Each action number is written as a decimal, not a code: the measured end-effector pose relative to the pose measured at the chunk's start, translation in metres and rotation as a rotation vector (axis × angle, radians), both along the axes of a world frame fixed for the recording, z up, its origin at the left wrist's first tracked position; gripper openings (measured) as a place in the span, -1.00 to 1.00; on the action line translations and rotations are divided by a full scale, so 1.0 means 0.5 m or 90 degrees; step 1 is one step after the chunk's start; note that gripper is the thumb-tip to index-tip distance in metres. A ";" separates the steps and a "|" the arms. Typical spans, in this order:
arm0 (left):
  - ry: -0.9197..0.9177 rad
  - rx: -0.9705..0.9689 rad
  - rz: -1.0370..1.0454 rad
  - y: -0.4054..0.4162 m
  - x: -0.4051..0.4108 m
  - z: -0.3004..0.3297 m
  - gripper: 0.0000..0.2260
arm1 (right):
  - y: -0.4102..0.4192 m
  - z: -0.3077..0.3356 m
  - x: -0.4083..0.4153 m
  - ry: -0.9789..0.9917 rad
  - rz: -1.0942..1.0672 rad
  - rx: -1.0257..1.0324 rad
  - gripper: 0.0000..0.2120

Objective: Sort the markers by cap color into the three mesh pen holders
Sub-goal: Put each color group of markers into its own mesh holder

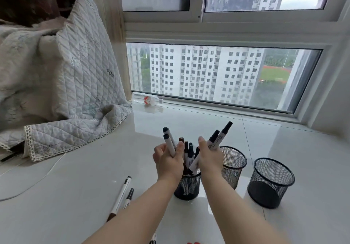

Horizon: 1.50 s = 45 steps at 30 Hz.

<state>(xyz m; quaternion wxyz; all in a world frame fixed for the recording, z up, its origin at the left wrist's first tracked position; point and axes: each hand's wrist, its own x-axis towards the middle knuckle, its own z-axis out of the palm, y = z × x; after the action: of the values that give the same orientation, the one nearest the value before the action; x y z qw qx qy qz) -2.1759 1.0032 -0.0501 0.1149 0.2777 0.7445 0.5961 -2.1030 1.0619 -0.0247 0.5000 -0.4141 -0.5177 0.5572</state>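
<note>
Three black mesh pen holders stand in a row on the white sill. The left holder (187,187) is packed with several markers (187,154), brown and dark caps up. My left hand (168,160) grips two dark-capped markers (169,139) just above it. My right hand (210,158) grips two black-capped markers (220,135) pointing up and right, over the gap between the left and the middle holder (233,165). The right holder (270,183) looks empty. Two more markers (123,194) lie loose on the sill at the lower left.
A quilted grey blanket (62,92) is heaped at the left, and a thin white cable (43,175) runs from under it. A small bottle (151,99) lies by the window frame. Bits of red and another marker (153,238) show at the bottom edge.
</note>
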 end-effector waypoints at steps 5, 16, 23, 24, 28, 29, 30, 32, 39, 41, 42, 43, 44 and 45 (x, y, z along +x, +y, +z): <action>-0.048 0.049 -0.042 -0.016 0.017 -0.021 -0.81 | -0.017 -0.013 -0.011 -0.060 0.034 0.099 -0.57; -0.026 -0.001 -0.066 -0.028 0.023 -0.024 -0.84 | -0.033 -0.056 -0.002 -0.064 0.048 0.050 -0.82; 0.006 -0.005 -0.078 -0.037 0.019 -0.015 -0.82 | -0.033 -0.054 0.028 -0.080 0.060 0.039 -0.85; 0.005 -0.006 -0.082 -0.037 0.020 -0.011 -0.82 | -0.034 -0.053 0.031 -0.093 0.063 0.047 -0.85; 0.016 0.016 -0.104 -0.045 0.014 0.011 -0.77 | -0.040 -0.038 0.050 -0.167 0.077 0.092 -0.82; 0.021 0.026 -0.112 -0.050 0.012 0.016 -0.68 | -0.043 -0.033 0.057 -0.183 0.077 0.107 -0.74; 0.027 0.034 -0.125 -0.055 0.009 0.021 -0.58 | -0.045 -0.029 0.065 -0.206 0.074 0.133 -0.60; 0.057 0.009 -0.152 -0.064 0.003 0.029 -0.49 | -0.050 -0.014 0.078 -0.269 0.075 0.210 -0.43; 0.262 -0.163 -0.196 -0.097 -0.009 0.038 -0.53 | -0.060 0.001 0.099 -0.524 0.182 0.369 -0.54; 0.265 -0.172 -0.188 -0.107 -0.009 0.040 -0.53 | -0.063 0.004 0.106 -0.543 0.201 0.368 -0.53; 0.265 -0.175 -0.183 -0.113 -0.010 0.041 -0.54 | -0.064 0.007 0.109 -0.552 0.208 0.363 -0.53; 0.267 -0.183 -0.181 -0.122 -0.012 0.041 -0.54 | -0.067 0.011 0.113 -0.562 0.207 0.361 -0.52; 0.272 -0.194 -0.178 -0.132 -0.015 0.039 -0.55 | -0.071 0.016 0.117 -0.577 0.193 0.371 -0.52; 0.279 -0.210 -0.174 -0.143 -0.019 0.037 -0.56 | -0.076 0.020 0.121 -0.595 0.164 0.401 -0.52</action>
<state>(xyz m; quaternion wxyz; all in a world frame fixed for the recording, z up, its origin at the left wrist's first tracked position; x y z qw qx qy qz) -2.1855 0.9316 -0.0317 0.0738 0.4749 0.7941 0.3722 -2.0426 1.0239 -0.0146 0.2458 -0.3813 -0.8706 0.1906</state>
